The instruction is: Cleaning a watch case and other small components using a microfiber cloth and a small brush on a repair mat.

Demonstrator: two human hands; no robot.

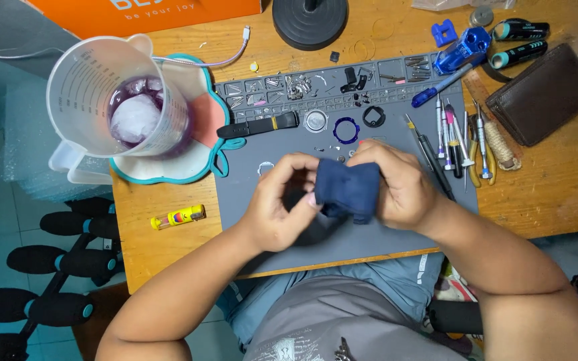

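Observation:
My left hand [277, 200] and my right hand [399, 184] meet over the middle of a grey work mat [396, 230]. Both grip a folded dark blue cloth [346, 189], with the fingers curled around it. Something dark sits between my left fingers and the cloth, but I cannot make out what it is. Just beyond my hands on the mat lie a black strap [259, 126], a round silver part [316, 120], a blue ring [346, 130] and a black ring [373, 116].
A clear measuring jug [118, 97] with purple liquid stands at the left on a teal-rimmed pad. Small screwdrivers [455, 137] lie at the mat's right edge, and a brown wallet [543, 93] beyond. A yellow tube [178, 217] lies on the wooden table at the left.

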